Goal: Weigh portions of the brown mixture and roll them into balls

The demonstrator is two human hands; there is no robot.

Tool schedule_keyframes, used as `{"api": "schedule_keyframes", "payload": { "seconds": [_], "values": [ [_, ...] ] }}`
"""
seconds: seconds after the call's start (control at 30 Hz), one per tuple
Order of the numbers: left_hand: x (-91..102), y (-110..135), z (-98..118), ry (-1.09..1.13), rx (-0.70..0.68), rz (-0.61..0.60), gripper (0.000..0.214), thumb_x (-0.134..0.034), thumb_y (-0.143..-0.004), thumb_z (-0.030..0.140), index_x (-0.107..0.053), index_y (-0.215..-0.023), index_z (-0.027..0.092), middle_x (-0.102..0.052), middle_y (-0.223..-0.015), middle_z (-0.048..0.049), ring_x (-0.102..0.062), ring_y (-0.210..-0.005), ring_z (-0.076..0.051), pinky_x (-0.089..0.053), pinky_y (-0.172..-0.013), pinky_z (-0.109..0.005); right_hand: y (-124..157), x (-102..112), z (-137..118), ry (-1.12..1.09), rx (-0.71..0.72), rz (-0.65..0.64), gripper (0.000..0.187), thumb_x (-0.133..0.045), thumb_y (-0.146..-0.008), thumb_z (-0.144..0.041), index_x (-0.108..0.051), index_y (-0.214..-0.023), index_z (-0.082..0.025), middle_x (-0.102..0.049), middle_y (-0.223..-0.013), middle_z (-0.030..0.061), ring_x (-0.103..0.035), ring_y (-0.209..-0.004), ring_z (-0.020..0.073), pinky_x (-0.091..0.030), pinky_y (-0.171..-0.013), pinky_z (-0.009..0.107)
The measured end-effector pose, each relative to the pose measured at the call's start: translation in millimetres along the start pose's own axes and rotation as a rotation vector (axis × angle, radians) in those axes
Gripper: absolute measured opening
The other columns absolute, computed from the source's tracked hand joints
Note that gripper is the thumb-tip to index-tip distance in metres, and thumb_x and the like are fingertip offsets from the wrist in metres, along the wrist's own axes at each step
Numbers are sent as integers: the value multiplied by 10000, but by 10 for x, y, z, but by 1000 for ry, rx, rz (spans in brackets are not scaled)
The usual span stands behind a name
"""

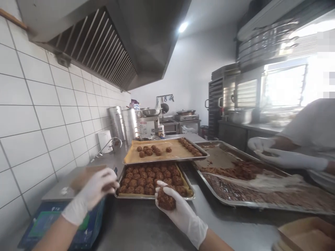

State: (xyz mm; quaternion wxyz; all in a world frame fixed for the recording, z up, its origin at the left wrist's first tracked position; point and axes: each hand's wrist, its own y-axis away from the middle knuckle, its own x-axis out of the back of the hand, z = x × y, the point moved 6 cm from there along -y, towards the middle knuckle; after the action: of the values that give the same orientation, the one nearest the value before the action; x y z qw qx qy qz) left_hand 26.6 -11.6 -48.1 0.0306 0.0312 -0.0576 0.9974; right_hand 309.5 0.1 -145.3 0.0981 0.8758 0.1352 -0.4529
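Left glove (95, 190), right glove (183, 218): white. Ball (166, 201) in right glove: dark brown, lumpy, flecked darker. Baking paper (167, 152): pale golden tan. Tray (167, 161): grey steel rim. Tiles (39, 115): white, thin grey grid lines. Worktop (136, 223): dull grey steel. Co-worker's shirt (311, 129): plain white.

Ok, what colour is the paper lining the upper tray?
The paper is golden yellow; head view.

White tiled wall (39, 104) under a steel extractor hood (91, 45) (bright window (285, 85) opposite)
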Motion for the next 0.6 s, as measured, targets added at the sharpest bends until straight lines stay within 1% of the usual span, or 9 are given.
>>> {"api": "schedule_keyframes", "payload": {
  "seconds": [0.07, 0.13, 0.17, 0.23, 0.33, 0.43, 0.5, 0.53, 0.6],
  "values": [
    [-570, 200, -187, -28, 47, -231, 157, -737, -781, 285, -677, -875, 174, -704, -753, -62, -681, -694, -196, -521, -562, -264, 9, -1, -1, -5, 8, -3, 427, -809, -799, -237, -677, -1200, -168, -740, -984, 76, -685, -893, 179, -544, -821, 331],
    [-937, 307, -334, -56, 83, -317, 169, -682, -784, 251, -708, -922, 157, -686, -663, -55, -606, -528, -162, -466, -485, -261, 12, 10, -14, -4, 21, 2, 430, -821, -783, -249, -682, -1183, -175, -740, -988, 72, -684, -897, 184, -538, -805, 330],
    [-1030, 308, -384, -51, 90, -304, 180, -667, -777, 239, -716, -927, 151, -672, -632, -45, -548, -466, -135, -425, -456, -249, 10, 18, -22, -4, 30, 6, 432, -827, -774, -253, -684, -1175, -178, -741, -991, 72, -684, -899, 187, -536, -799, 331],
    [-1089, 223, -458, 11, 89, -227, 193, -691, -767, 256, -713, -932, 158, -680, -684, -41, -492, -458, -97, -359, -440, -227, 3, 36, -32, -9, 43, 11, 429, -832, -760, -256, -684, -1155, -180, -743, -980, 69, -682, -892, 190, -532, -791, 334],
    [-1109, -4, -608, 90, 133, -176, 269, -775, -769, 412, -650, -842, 185, -678, -817, -41, -526, -565, -94, -288, -436, -198, -15, 61, -28, -26, 51, 16, 426, -828, -752, -258, -676, -1141, -177, -744, -957, 70, -681, -872, 193, -526, -779, 339],
    [-1183, -308, -723, -33, 165, -105, 484, -798, -724, 546, -462, -646, 206, -510, -552, 34, -387, -432, -74, -136, -396, -200, -31, 75, -22, -52, 54, 23, 443, -834, -733, -253, -671, -1136, -167, -746, -951, 83, -681, -854, 198, -525, -769, 344],
    [-1267, -587, -649, -91, 129, -22, 558, -824, -665, 567, -385, -614, 227, -376, -449, 81, -287, -368, -62, -87, -387, -203, -35, 75, -26, -75, 54, 25, 454, -850, -710, -250, -676, -1120, -162, -745, -935, 83, -680, -833, 196, -524, -763, 340],
    [-1323, -751, -554, -92, 98, 2, 567, -827, -653, 576, -380, -616, 230, -360, -443, 88, -278, -361, -60, -102, -381, -199, -36, 75, -31, -87, 55, 27, 456, -858, -699, -250, -680, -1109, -163, -743, -923, 78, -678, -820, 192, -523, -756, 333],
    [-1431, -1107, -259, -62, 10, 10, 544, -794, -685, 614, -419, -646, 222, -408, -483, 72, -347, -389, -68, -230, -378, -193, -37, 77, -46, -107, 56, 39, 453, -871, -691, -259, -686, -1095, -170, -740, -908, 64, -676, -803, 183, -523, -749, 321]
  ]
}}
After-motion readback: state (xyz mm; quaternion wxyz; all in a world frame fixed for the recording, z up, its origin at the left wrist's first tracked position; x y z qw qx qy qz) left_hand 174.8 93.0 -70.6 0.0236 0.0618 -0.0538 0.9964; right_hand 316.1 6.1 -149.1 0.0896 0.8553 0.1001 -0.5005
